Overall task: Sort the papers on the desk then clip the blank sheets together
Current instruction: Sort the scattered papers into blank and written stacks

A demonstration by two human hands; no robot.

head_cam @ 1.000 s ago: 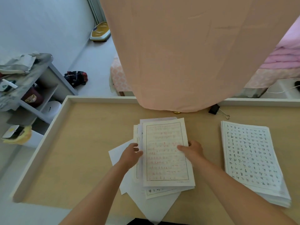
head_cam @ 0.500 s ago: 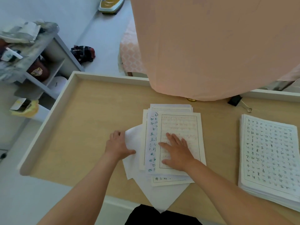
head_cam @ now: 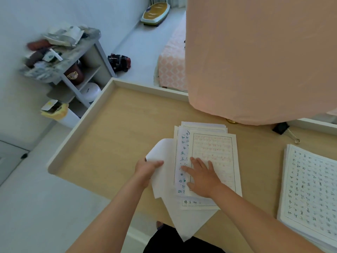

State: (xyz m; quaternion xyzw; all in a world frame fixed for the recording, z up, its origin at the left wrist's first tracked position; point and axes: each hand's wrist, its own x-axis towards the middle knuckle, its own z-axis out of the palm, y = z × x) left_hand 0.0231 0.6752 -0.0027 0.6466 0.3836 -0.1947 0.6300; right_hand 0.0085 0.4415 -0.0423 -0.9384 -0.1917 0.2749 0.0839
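- My left hand (head_cam: 148,168) pinches the lifted left edge of a blank sheet (head_cam: 164,161) that sticks out from under the mixed pile (head_cam: 206,161), so the sheet lies directly at this hand and must slide out leftward.
- My right hand (head_cam: 202,175) lies open and flat, palm down, on the top gridded page with red writing (head_cam: 217,148), pinning the pile; the left hand is clearly the nearer one to the blank.
- The pile's long axis runs away from me; another blank sheet (head_cam: 187,221) pokes out over the near edge of the counter (head_cam: 116,136).
- A sorted stack of written pages (head_cam: 310,189) sits well apart on the right.
- A black binder clip (head_cam: 282,127) waits at the far rim, beside the hanging pink cloth (head_cam: 255,57).
- Beyond the counter's left are a cluttered shelf unit (head_cam: 73,57) and pale floor.
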